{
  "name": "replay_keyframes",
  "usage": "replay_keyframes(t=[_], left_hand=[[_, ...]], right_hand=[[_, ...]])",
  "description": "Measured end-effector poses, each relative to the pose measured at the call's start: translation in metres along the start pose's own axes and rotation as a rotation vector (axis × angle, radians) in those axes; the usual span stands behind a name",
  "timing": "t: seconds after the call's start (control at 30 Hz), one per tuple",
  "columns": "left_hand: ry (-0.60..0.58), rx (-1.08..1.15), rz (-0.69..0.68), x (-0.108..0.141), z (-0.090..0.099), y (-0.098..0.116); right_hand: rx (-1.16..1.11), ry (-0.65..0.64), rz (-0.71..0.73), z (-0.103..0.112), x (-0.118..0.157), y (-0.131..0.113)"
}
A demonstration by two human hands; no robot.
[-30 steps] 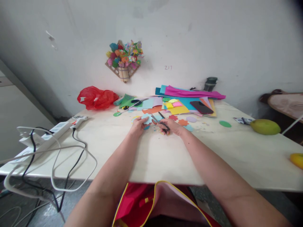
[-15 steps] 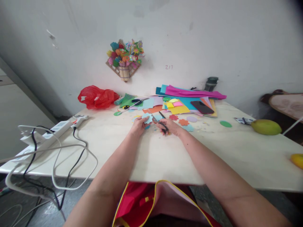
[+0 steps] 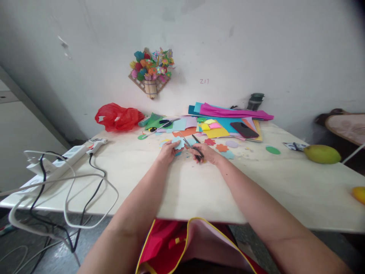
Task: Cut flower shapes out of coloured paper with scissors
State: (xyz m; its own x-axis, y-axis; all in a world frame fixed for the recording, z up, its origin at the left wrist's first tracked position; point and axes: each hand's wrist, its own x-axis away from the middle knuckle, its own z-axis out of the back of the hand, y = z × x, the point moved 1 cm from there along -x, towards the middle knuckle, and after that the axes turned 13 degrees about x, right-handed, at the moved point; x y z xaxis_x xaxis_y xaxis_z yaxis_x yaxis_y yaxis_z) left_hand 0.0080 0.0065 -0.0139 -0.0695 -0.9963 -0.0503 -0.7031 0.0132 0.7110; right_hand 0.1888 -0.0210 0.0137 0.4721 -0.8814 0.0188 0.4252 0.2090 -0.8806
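Observation:
Between its thumb and fingers my left hand (image 3: 168,151) pinches a light-blue paper flower (image 3: 179,143). My right hand (image 3: 207,153) is closed round the black handles of a pair of scissors (image 3: 196,150). Their blades are parted and point towards the flower's right edge; whether they touch it I cannot tell. Just right of the scissors lie a red paper flower (image 3: 210,142), an orange paper flower (image 3: 221,147) and a lilac oval (image 3: 232,144). Small paper scraps are strewn about both hands.
Coloured sheets (image 3: 218,132) and a phone (image 3: 244,129) lie behind the hands, near a second pair of scissors (image 3: 165,123). A red plastic bag (image 3: 116,117) sits back left. Power strips (image 3: 57,167) with cables occupy the left edge; a green mango (image 3: 322,154) lies right.
The whole view has shifted very slightly. Both hands keep their hold, and the scissors' blades look a little further from the light-blue flower.

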Motion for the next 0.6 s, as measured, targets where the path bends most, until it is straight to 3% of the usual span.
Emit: replay_keyframes(t=[0.6], left_hand=[[-0.090, -0.109, 0.046, 0.004, -0.003, -0.001]], right_hand=[[0.081, -0.060, 0.033, 0.012, 0.000, 0.008]])
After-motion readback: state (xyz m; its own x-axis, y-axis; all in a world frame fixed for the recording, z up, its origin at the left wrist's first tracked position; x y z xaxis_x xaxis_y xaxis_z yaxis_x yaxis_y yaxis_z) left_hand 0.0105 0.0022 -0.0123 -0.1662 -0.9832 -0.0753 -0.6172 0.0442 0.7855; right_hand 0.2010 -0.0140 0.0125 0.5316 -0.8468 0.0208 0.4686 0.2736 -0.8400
